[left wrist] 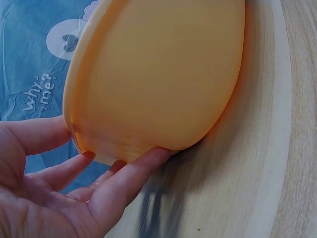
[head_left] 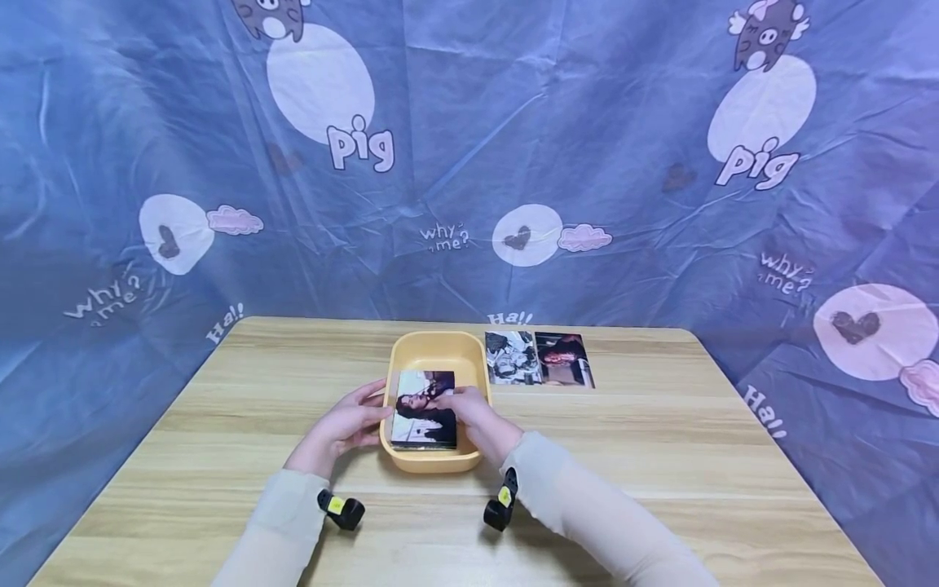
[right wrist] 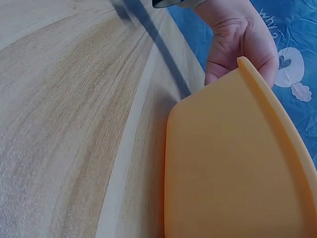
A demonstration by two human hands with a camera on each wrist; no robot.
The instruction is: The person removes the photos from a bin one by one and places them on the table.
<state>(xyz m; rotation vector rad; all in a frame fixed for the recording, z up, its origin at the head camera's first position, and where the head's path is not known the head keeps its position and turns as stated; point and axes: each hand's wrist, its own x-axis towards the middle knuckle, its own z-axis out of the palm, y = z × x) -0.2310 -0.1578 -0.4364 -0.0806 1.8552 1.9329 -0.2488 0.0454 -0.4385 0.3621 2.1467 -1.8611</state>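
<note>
A yellow plastic box [head_left: 434, 464] with rounded corners stands on the table, and a stack of photos [head_left: 425, 432] lies inside it. The top photo shows a person with dark hair. My left hand [head_left: 357, 417] holds the box by its left side; in the left wrist view, its fingertips touch the outer wall near the rim. My right hand [head_left: 473, 414] reaches over the right rim and grips the stack's right edge, thumb on top of the photo. In the right wrist view, the box wall [right wrist: 228, 163] hides the right hand's fingers.
A black-and-white photo [head_left: 512, 359] and a dark photo with a red patch [head_left: 563, 359] lie side by side right of the box, towards the far edge of the wooden table [head_left: 631, 456]. A blue printed cloth [head_left: 455, 179] hangs behind the table.
</note>
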